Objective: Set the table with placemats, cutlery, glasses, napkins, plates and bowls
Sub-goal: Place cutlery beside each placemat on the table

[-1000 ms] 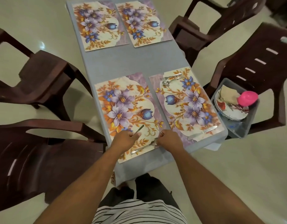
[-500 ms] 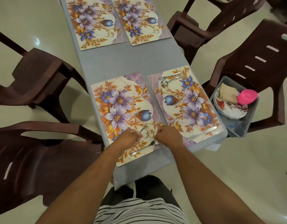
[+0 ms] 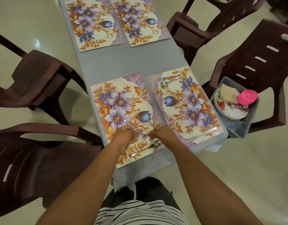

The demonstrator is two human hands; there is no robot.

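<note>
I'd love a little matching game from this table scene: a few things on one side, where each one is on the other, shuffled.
Things:
1. pink bowl
2. table knife
3. fork
4. spoon

Places:
A. lying on the near left placemat, just below the hands
B. in the grey tub on the chair, beside the plates
C. held in the left hand
D. lying on the near edge of the near right placemat

Pairs: 1-B, 2-D, 3-C, 4-A
</note>
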